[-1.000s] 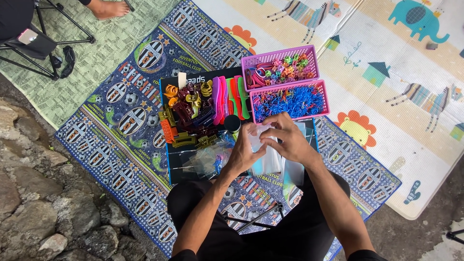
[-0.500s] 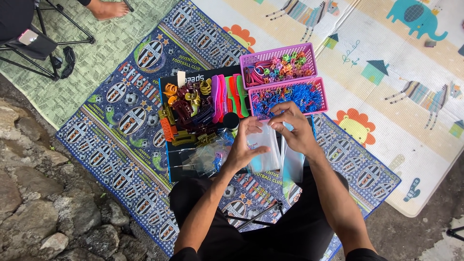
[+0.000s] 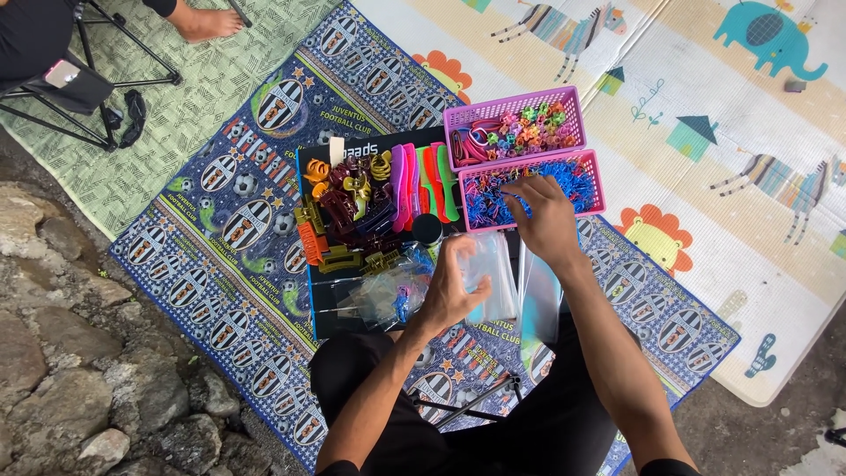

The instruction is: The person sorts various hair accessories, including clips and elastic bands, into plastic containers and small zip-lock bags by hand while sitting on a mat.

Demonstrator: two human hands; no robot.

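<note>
1. Far left: rocks [image 3: 79, 353] border a blue patterned mat [image 3: 211, 264]. Above them lies a green mat [image 3: 176, 97], with a folding stool [image 3: 79, 79] and another person's bare foot [image 3: 198, 19] at the top edge.
2. On the blue mat sits a black board [image 3: 322, 304]. It carries a heap of brown, orange and olive hair claws [image 3: 344, 216], and just right of them a row of pink, orange and green combs [image 3: 423, 181].
3. Below the claws lies a crumpled clear bag [image 3: 383, 295] with bits of colour inside.
4. The left hand [image 3: 454, 286] holds a small clear pouch [image 3: 489, 273] by its left edge, thumb and fingers closed on the plastic. The pouch sits over the board's lower right, just below the baskets.
5. More clear pouches [image 3: 539, 295] lie just right of it, under the right forearm.
6. 2 pink baskets stand side by side, touching. The far basket [image 3: 514, 95] holds mixed small clips; the near basket [image 3: 595, 189] holds blue bands [image 3: 493, 194].
7. The right hand [image 3: 546, 211] reaches into the near basket, fingertips down among the bands; whether it grips any cannot be told.
8. Right: a pale play mat [image 3: 705, 132] printed with animals and houses.
</note>
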